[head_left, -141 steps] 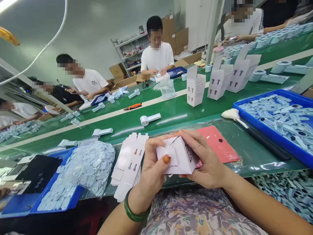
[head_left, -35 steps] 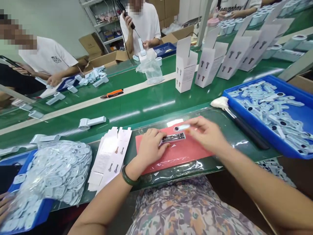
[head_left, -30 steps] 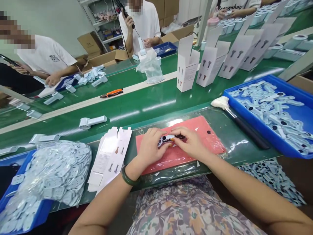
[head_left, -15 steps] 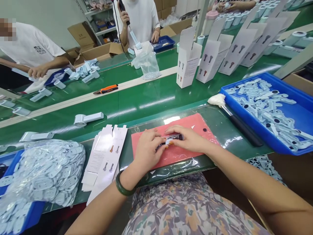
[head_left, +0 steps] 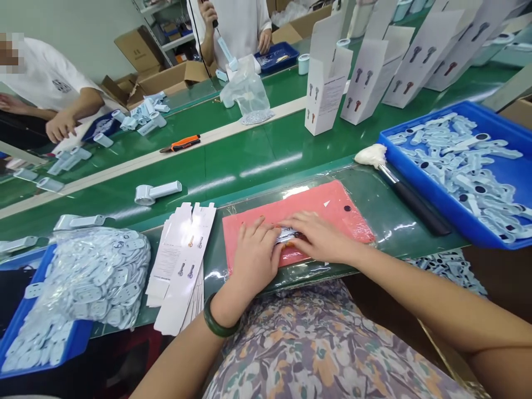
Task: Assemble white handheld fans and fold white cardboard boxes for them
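Note:
Both of my hands are over a red sheet (head_left: pixel 307 200) under clear plastic at the bench edge. Between them lies a small part with a pale, shiny middle (head_left: pixel 286 235), mostly covered by fingers. My left hand (head_left: pixel 254 252) holds its left end, with thumb and fingertips closing on it. At the other end, my right hand (head_left: pixel 322 235) grips with bent fingers from above. The part's dark ends are hidden now. A black dot (head_left: pixel 347 208) shows on the sheet's right side.
Flat printed cartons (head_left: pixel 183 266) and a bag of pale blue plates (head_left: pixel 103 277) lie left. A blue tray (head_left: pixel 499 221) of parts and a black-handled brush (head_left: pixel 415 205) are right. Beyond are pliers (head_left: pixel 185 143), standing boxes (head_left: pixel 326 94) and two co-workers.
My fingers have closed further over the part, hiding its dark ends. The view has shifted slightly. One co-worker at the left has drawn their hands apart.

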Available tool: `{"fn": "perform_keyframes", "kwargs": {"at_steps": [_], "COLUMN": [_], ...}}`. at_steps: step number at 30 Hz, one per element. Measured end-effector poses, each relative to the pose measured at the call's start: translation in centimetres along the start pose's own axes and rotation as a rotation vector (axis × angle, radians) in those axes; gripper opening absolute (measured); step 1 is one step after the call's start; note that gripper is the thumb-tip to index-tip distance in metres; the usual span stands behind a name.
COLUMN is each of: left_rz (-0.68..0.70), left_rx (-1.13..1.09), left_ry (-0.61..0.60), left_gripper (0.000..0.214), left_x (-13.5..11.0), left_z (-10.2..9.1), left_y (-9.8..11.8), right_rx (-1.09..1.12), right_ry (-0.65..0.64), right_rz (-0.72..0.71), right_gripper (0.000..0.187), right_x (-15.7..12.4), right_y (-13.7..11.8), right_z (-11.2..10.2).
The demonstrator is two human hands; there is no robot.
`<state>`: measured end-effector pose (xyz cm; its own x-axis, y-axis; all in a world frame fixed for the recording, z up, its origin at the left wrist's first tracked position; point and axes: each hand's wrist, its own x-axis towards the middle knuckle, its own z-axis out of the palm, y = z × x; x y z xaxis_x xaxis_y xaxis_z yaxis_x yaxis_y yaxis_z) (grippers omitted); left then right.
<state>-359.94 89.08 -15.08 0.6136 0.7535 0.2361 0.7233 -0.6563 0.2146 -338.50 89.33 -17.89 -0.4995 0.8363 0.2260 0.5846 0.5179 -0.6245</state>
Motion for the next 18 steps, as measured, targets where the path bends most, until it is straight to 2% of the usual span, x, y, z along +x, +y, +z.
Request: {"fn": "perform_keyframes", "kwargs": {"at_steps": [5,8,10,12,14,16,18], "left_rz": [0.042,0.090,0.155,0.227,0.281,0.286,0.239], "left_rx": [0.102,0.150,0.181,0.208,0.288,0.430,0.559], "left_ry": [-0.013,-0.074,-0.133,-0.195,-0.211,-0.151,-0.091], "left_gripper": [0.023,0.021,0.021,0.020,0.024,0.026,0.033], "left_x": [0.1,0.7,1.8,3.9,7.3,11.5,15.6], "left_z": [-0.2,-1.0,-2.0,-3.1,-4.1,-5.0,-5.4], "left_y": [0.3,0.1,-1.0,-3.2,-6.2,-9.1,-11.4], "right_rx": [-0.155,-0.141,-0.092,-0.059,-0.104,-0.231,-0.397], "right_ry": [0.015,-0.028,-0.013,0.088,0.247,0.395,0.469], "right_rz": [-0.021,0.027,0.043,0.057,0.115,0.277,0.523], "right_gripper": [0.035,0.035,0.039,0.044,0.044,0.038,0.035], "right_x": [0.2,0.5,0.6,0.4,-0.3,-1.6,-3.1], "right_y": [-0.1,-0.7,-1.0,-0.4,1.2,3.6,6.4], "right_z": [0.8,0.6,-0.1,-1.4,-3.8,-7.0,-10.7]}}
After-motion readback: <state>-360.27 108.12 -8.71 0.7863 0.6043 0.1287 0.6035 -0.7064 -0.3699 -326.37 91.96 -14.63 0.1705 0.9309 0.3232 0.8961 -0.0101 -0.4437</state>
